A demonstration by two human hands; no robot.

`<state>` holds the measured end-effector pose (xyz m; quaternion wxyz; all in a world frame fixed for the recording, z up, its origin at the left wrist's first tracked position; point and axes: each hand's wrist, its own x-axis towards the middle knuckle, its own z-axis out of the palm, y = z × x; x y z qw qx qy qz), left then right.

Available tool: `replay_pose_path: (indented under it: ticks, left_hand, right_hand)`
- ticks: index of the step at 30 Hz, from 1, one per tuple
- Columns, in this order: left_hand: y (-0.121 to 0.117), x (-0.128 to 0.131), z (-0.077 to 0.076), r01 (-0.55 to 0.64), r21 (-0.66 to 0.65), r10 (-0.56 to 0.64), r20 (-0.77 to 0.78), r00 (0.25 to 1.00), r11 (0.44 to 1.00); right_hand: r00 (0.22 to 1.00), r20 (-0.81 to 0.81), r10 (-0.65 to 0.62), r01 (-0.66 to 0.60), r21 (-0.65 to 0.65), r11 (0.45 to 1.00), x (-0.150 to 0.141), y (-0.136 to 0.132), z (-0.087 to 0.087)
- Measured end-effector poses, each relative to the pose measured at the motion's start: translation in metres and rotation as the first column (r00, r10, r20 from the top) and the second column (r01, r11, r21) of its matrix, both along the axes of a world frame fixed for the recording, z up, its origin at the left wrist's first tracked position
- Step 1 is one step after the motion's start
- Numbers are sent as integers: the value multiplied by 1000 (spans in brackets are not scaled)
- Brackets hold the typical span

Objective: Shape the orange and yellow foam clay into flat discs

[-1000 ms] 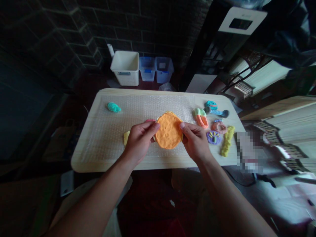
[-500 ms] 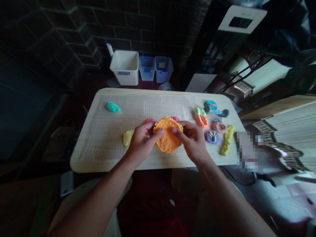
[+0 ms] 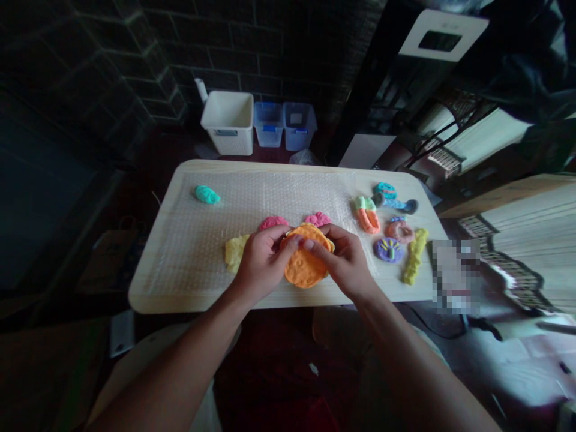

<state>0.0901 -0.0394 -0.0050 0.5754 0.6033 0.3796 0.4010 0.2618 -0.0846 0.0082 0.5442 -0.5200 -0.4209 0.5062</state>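
Between my two hands is a round, flat orange clay disc [image 3: 306,267], with a thin pale yellow layer showing at its edge. My left hand [image 3: 265,255] grips its left side, thumb laid on the orange face and fingers hidden behind. On the other side my right hand [image 3: 344,252] holds it the same way, the two thumb tips close together near the upper middle. Just beyond the hands lie two pink clay pieces, a left one [image 3: 273,222] and a right one [image 3: 318,219]. A pale yellow clay lump [image 3: 234,253] rests left of my left hand.
Bubble wrap [image 3: 193,240] covers much of the wooden table [image 3: 148,305]. A teal clay lump [image 3: 207,194] sits at the far left. Several shaped clay pieces are grouped at the right, including a purple disc [image 3: 388,250] and a yellow strip [image 3: 414,257]. Bins [image 3: 231,129] stand behind.
The orange disc has come lower and nearer to me, uncovering the pink pieces behind it. My thumbs have slid from its edges inward over its face.
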Motion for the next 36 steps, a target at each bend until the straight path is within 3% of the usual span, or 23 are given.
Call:
replay_pose_path:
  ticks: [5,10,16,21,23,28,33,36]
  left_hand:
    - [-3,1,0,13,42,-12,-21,1000,999]
    - [-3,2,4,-10,131,18,-58,998,991]
    - [-4,1,6,18,170,-3,-91,996,985]
    - [-5,2,9,17,224,17,-146,989,974]
    - [-4,3,8,13,172,6,-108,994,985]
    - [2,2,-1,111,-155,-88,146,985,982]
    - [3,2,-3,2,-195,40,209,977,981]
    - [2,4,-1,83,-296,2,278,961,951]
  right_hand:
    - [997,74,-26,24,20,1000,-2,-1,0]
    - [995,96,39,-39,0,999,-3,-2,0]
    - [963,263,52,-66,45,997,-3,-4,-2]
    - [958,284,36,-60,76,995,-4,-3,-1]
    - [965,261,17,-34,62,997,-3,-2,-2]
    - [994,82,-77,77,1,997,1,3,-3]
    - [999,-53,5,-7,-42,999,1,3,-3]
    - [995,-94,-15,12,-40,999,-1,2,-2]
